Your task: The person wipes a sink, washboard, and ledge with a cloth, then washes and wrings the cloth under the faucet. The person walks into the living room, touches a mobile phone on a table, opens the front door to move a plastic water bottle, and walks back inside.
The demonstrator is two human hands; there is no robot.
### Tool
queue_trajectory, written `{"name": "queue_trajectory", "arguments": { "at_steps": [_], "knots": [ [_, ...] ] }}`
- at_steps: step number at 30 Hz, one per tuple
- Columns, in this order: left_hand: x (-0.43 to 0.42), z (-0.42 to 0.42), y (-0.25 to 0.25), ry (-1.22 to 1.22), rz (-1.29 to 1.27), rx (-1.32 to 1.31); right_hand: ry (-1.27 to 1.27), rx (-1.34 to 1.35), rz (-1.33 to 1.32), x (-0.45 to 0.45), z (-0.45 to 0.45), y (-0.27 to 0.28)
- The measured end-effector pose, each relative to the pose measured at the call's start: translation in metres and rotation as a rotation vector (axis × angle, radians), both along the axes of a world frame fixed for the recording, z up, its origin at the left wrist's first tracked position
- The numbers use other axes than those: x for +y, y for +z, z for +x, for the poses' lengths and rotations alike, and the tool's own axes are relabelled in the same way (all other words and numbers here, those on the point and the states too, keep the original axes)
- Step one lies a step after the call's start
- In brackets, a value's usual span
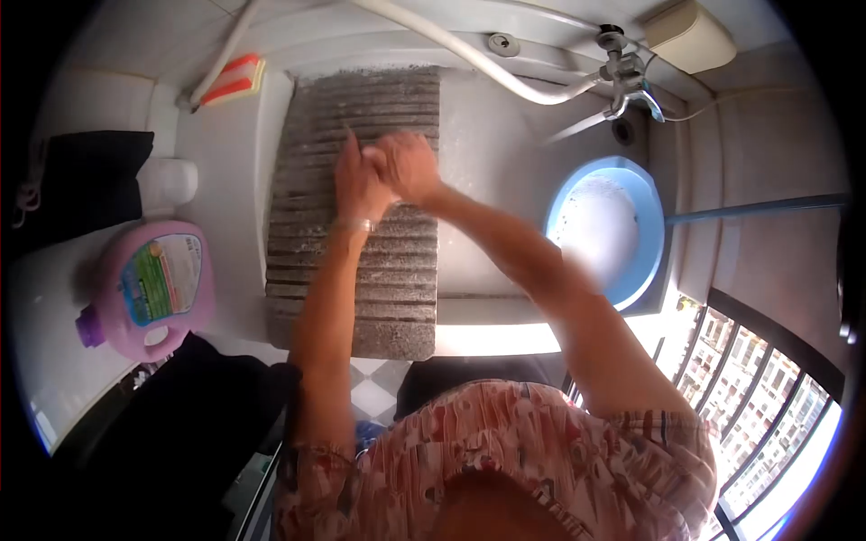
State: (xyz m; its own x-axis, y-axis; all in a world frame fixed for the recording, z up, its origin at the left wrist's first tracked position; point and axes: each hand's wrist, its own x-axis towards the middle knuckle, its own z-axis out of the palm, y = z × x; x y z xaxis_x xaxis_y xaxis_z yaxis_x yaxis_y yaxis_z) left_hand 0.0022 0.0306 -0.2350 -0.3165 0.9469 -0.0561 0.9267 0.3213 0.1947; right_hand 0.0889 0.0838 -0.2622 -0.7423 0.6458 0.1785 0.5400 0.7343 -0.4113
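Observation:
My left hand [361,180], with a band [356,224] at its wrist, is over a ridged grey washboard [397,270]. Pressed against it from the right is my right hand [410,167], its fingers curled in toward the left. One finger of the left hand points up, but the rest are blurred or covered. Whether anything lies between the two hands is hidden.
A blue basin [651,225] of foamy water stands in the sink at right, below a tap [625,81]. At left are a pink detergent jug [113,261], dark cloth [99,176] and a red-and-white packet [233,79]. Window bars [767,361] are at lower right.

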Motion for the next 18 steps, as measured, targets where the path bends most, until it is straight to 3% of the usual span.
{"name": "queue_trajectory", "arguments": {
  "at_steps": [1,2,3,4,7,9,11,12,14,15,17,18],
  "knots": [
    [-0.015,0.006,0.014,-0.100,-0.172,-0.292,0.012,0.194,-0.024,-0.020,0.013,0.004],
    [-0.041,0.015,0.015,-0.192,-0.124,-0.388,0.026,0.385,-0.052,-0.042,0.031,0.009],
    [-0.068,0.024,0.015,-0.286,-0.084,-0.487,0.081,0.396,-0.018,-0.065,0.048,0.011],
    [-0.091,0.030,0.000,-0.381,0.173,-0.372,0.128,0.411,0.019,-0.076,0.055,0.008],
    [-0.058,0.030,0.008,-0.199,0.105,-0.162,0.225,0.416,0.076,-0.042,0.034,0.003],
    [-0.021,0.006,-0.019,-0.178,0.085,-0.036,0.133,0.303,-0.099,-0.007,0.007,-0.028],
    [0.005,-0.005,-0.031,-0.157,0.060,0.078,0.002,0.409,0.184,0.024,-0.009,-0.032],
    [0.006,-0.006,-0.031,-0.139,0.065,0.030,-0.095,0.392,0.121,0.024,-0.008,-0.020],
    [-0.005,0.002,-0.021,-0.116,0.084,-0.026,-0.026,0.073,-0.092,0.000,0.007,0.006],
    [-0.019,0.004,-0.015,-0.061,-0.032,-0.571,-0.035,0.218,-0.120,-0.018,0.016,0.008],
    [-0.069,0.017,-0.013,-0.168,0.031,-0.737,-0.009,0.373,-0.100,-0.066,0.045,0.013],
    [-0.091,0.027,-0.014,-0.327,0.213,-0.350,0.028,0.382,-0.043,-0.078,0.054,0.015]
  ]
}}
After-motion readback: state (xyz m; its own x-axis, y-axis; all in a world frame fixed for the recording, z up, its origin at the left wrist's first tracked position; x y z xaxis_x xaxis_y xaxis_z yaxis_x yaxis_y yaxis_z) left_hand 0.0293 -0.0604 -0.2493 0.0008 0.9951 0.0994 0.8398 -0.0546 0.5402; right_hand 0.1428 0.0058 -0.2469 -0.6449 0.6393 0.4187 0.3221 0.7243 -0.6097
